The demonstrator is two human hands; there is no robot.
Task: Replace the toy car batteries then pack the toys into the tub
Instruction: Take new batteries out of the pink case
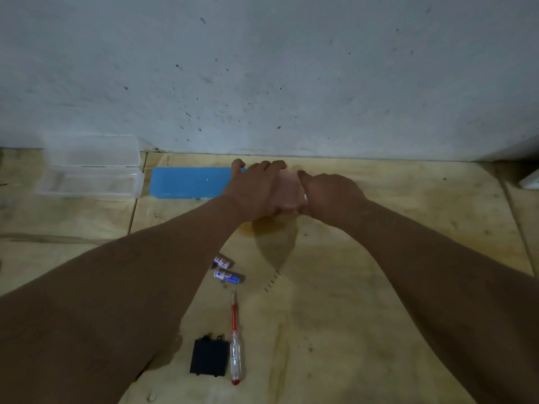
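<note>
Both hands meet near the far edge of a plywood surface, close to a grey wall. The left hand (253, 188) curls over the top of a pale pink object (287, 193), fingers wrapped across its far side. The right hand (329, 193) closes against the same object from the other side, index finger pointing across its top. The object is blurred and mostly covered; it is probably the toy car, though this cannot be confirmed.

Nearer the person lie two small batteries (224, 269), side by side, then a red-handled screwdriver (234, 336), and just left of it a black battery cover (208, 357), detached. A blue lid (189, 182) lies flat to the left of the hands, and further left two clear plastic tubs (90, 167) sit against the wall.

Judging from the loose cover, the battery bay is open. The step would go best with the toy held steady underside-up, one hand freed to fetch batteries, polarity checked before seating.
</note>
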